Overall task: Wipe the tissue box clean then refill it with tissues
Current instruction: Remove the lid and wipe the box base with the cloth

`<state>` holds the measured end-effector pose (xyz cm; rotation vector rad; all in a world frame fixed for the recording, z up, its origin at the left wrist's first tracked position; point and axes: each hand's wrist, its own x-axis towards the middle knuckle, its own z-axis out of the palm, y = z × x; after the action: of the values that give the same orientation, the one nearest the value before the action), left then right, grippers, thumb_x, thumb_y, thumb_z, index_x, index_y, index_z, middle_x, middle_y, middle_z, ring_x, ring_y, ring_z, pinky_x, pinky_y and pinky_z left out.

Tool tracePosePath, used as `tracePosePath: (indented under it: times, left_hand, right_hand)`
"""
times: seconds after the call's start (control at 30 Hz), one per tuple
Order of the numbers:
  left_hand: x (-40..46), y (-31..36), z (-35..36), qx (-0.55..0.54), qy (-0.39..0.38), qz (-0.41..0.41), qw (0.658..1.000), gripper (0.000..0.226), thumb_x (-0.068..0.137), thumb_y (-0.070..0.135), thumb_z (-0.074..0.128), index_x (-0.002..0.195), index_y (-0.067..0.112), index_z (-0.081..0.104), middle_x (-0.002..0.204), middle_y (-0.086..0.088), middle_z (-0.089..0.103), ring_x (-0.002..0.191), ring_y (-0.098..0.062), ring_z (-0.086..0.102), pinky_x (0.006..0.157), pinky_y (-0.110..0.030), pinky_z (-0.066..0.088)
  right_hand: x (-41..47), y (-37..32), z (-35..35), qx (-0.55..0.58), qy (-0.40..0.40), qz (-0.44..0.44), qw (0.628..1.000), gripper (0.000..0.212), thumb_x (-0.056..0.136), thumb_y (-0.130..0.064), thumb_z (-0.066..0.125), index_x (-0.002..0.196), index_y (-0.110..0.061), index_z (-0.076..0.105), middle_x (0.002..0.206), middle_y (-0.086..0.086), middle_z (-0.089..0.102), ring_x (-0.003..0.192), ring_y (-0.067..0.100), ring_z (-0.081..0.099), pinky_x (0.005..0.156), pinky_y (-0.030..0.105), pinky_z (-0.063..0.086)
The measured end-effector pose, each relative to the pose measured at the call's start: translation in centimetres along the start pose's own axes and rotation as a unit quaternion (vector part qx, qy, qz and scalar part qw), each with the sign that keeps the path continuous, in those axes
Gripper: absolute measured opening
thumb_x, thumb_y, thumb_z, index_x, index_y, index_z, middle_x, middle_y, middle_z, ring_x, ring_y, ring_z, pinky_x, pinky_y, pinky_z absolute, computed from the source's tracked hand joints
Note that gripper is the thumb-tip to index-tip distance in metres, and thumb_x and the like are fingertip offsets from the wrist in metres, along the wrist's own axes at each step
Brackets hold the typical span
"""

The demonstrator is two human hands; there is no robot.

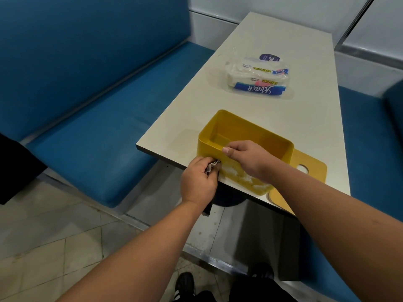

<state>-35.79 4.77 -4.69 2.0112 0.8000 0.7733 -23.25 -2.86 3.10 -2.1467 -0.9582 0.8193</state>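
An open yellow tissue box stands at the near edge of the cream table, empty inside, with white smears on its near outer wall. My right hand grips the box's near rim, thumb over the edge. My left hand holds a dark cloth bunched against the box's near left corner; part of the cloth hangs below the table edge. The flat yellow lid with an oval slot lies under and right of the box. A pack of paper towels in blue-and-clear wrap lies farther along the table.
Blue padded bench seats run along both sides of the table. A white wall and window frame stand at the far end. Tiled floor and my dark shoes show below the table edge.
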Motion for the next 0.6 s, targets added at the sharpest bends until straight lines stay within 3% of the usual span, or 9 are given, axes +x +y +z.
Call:
tracePosePath:
  times: [0.1, 0.17, 0.23, 0.37, 0.47, 0.6]
  left_hand:
    - [-0.1, -0.7, -0.1, 0.05, -0.031, -0.045, 0.997, 0.017, 0.091, 0.032, 0.062, 0.097, 0.018, 0.07, 0.09, 0.006, 0.061, 0.079, -0.015, 0.057, 0.069, -0.029, 0.049]
    - [0.0, -0.5, -0.6, 0.039, -0.039, -0.043, 0.998, 0.017, 0.092, 0.032, 0.062, 0.099, 0.019, 0.07, 0.089, 0.008, 0.06, 0.079, -0.013, 0.056, 0.068, -0.025, 0.046]
    - [-0.1, -0.4, -1.0, 0.031, -0.034, -0.044, 0.998, 0.015, 0.092, 0.03, 0.062, 0.099, 0.021, 0.07, 0.088, 0.01, 0.059, 0.08, -0.011, 0.055, 0.066, -0.021, 0.042]
    - [-0.6, -0.4, -1.4, -0.004, 0.0, -0.053, 0.999, 0.016, 0.091, 0.029, 0.064, 0.101, 0.019, 0.072, 0.09, 0.011, 0.061, 0.081, -0.007, 0.056, 0.067, -0.015, 0.042]
    - [-0.4, 0.0, -1.3, -0.034, 0.03, -0.041, 0.998, 0.018, 0.092, 0.03, 0.063, 0.104, 0.018, 0.069, 0.094, 0.01, 0.061, 0.084, -0.005, 0.057, 0.072, -0.018, 0.047]
    - [0.0, 1.1, -0.5, -0.049, 0.062, -0.003, 0.997, 0.016, 0.093, 0.027, 0.062, 0.103, 0.016, 0.068, 0.098, 0.006, 0.063, 0.087, -0.008, 0.058, 0.076, -0.021, 0.05]
  right_hand:
    - [0.0, 0.0, 0.1, 0.025, -0.006, 0.01, 1.0, 0.025, 0.097, -0.038, 0.052, 0.105, -0.021, 0.067, 0.104, 0.0, 0.065, 0.1, 0.018, 0.056, 0.082, 0.032, 0.041]
    - [0.1, -0.3, 0.0, 0.037, -0.011, 0.027, 0.999, 0.031, 0.096, -0.039, 0.053, 0.116, -0.019, 0.066, 0.117, 0.001, 0.062, 0.11, 0.019, 0.052, 0.091, 0.035, 0.039]
    - [0.0, -0.5, -0.6, 0.021, -0.025, 0.042, 0.999, 0.033, 0.096, -0.043, 0.051, 0.116, -0.022, 0.065, 0.114, -0.002, 0.062, 0.11, 0.019, 0.051, 0.097, 0.04, 0.041]
    - [-1.4, -0.1, -2.6, 0.021, -0.057, 0.075, 0.995, 0.037, 0.099, -0.044, 0.042, 0.117, -0.022, 0.065, 0.113, -0.003, 0.062, 0.104, 0.019, 0.055, 0.087, 0.035, 0.044]
    - [-2.4, 1.2, -2.6, -0.047, -0.055, 0.069, 0.995, 0.038, 0.098, -0.043, 0.045, 0.123, -0.021, 0.062, 0.12, 0.0, 0.06, 0.113, 0.023, 0.054, 0.098, 0.038, 0.042]
    - [-2.8, 1.1, -2.2, -0.09, -0.04, 0.042, 0.994, 0.037, 0.099, -0.042, 0.043, 0.122, -0.02, 0.063, 0.118, -0.001, 0.061, 0.11, 0.02, 0.054, 0.096, 0.035, 0.042]
